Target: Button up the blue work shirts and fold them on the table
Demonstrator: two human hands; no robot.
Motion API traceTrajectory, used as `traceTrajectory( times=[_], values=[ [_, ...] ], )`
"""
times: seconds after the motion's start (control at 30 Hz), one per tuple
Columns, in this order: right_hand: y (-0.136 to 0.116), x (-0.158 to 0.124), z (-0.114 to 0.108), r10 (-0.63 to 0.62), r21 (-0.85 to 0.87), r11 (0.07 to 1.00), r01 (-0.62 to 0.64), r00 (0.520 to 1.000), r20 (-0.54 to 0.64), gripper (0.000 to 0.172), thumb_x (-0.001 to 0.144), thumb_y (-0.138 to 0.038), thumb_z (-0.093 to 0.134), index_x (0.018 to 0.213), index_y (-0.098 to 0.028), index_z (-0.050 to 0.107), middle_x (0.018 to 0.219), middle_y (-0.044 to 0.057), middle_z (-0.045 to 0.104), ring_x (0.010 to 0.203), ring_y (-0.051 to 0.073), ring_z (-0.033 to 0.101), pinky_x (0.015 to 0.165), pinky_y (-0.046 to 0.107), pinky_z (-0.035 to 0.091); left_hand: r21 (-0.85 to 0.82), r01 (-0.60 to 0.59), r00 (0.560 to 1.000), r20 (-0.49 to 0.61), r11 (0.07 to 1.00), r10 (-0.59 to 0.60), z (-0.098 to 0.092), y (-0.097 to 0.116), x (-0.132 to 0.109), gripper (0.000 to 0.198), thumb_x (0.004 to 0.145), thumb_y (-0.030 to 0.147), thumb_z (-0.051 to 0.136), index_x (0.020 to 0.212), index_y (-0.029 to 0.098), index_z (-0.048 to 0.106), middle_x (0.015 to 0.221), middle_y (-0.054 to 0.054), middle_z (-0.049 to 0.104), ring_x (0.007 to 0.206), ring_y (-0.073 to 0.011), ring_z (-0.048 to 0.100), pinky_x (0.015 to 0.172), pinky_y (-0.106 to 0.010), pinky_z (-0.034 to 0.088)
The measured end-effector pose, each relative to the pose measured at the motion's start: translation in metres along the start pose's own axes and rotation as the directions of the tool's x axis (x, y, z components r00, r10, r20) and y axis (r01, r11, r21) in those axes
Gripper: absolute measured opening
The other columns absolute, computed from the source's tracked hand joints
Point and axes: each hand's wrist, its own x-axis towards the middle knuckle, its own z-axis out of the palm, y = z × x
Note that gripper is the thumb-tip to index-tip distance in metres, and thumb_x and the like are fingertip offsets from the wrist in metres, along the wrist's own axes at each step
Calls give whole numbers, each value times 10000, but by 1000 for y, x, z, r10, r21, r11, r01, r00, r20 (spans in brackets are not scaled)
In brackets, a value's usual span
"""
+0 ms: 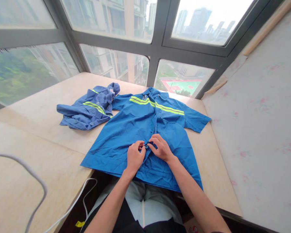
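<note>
A blue short-sleeved work shirt with yellow-and-grey reflective stripes lies spread front side up, its collar away from me and its hem over the near edge. My left hand pinches the front placket low on the shirt, beside a round button. Just to its right, my right hand pinches the other side of the front opening, thumb and fingertips close to the same button. Above the hands the placket gapes a little, with another button showing there. The fingertips partly cover the cloth edges they hold.
A second blue striped work garment lies crumpled at the left on the pale ledge. White cables hang at the lower left. Windows stand behind the ledge, and a flower-patterned wall bounds the right side.
</note>
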Motion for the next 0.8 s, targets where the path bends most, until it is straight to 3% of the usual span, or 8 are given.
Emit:
traceTrajectory(
  times=[0.13, 0.23, 0.47, 0.57, 0.67, 0.8],
  values=[
    [-4, -2, 0, -33, 2, 999, 33, 997, 74, 102, 918, -294, 596, 947, -209, 645, 924, 70, 572, 859, 191, 569, 765, 316, 515, 14, 29, 1000, -3, 999, -29, 1, -1, 2, 191, 890, 174, 516, 1025, 187, 651, 913, -42, 725, 852, -177, 657, 832, -307, 496],
    [-3, -3, 3, -8, -15, 1000, 10, 994, 111, 108, 905, -293, 622, 964, -212, 662, 928, 65, 582, 857, 189, 575, 767, 314, 512, 62, 27, 1000, -5, 998, -27, 3, -2, 2, 210, 886, 161, 516, 1044, 193, 650, 907, -42, 720, 850, -184, 651, 839, -315, 495],
    [-2, -3, 6, 34, -17, 999, -32, 994, 99, 108, 902, -269, 624, 964, -217, 696, 908, 59, 589, 842, 184, 579, 760, 317, 506, 263, -139, 987, -43, 955, 156, 2, -2, -3, 268, 893, 161, 504, 1060, 200, 711, 1011, -93, 663, 960, -232, 593, 894, -363, 492],
    [-2, -3, 4, 44, 63, 997, -49, 997, 68, 115, 923, -246, 586, 942, -217, 696, 910, 57, 587, 843, 179, 577, 763, 314, 514, 376, -185, 981, 26, 908, 190, -2, -2, -6, 295, 922, 202, 482, 1079, 219, 732, 1081, -121, 655, 1001, -258, 592, 880, -393, 494],
    [-3, -4, 3, 59, 97, 993, -61, 998, 28, 150, 937, -232, 560, 1007, -213, 691, 944, 67, 596, 884, 185, 581, 796, 323, 518, 498, -275, 961, 134, 822, 240, -9, -3, -11, 332, 949, 282, 471, 1193, 240, 693, 1326, -160, 585, 1240, -330, 517, 944, -474, 454],
    [-4, -1, 2, 37, -61, 998, -34, 998, 51, 174, 943, -229, 555, 1036, -210, 702, 938, 74, 639, 883, 206, 568, 811, 367, 481, 542, -396, 917, 278, 741, 287, -20, -11, -20, 427, 973, 297, 428, 1375, 226, 552, 1506, -145, 443, 1434, -316, 334, 1096, -531, 328]
  ],
)
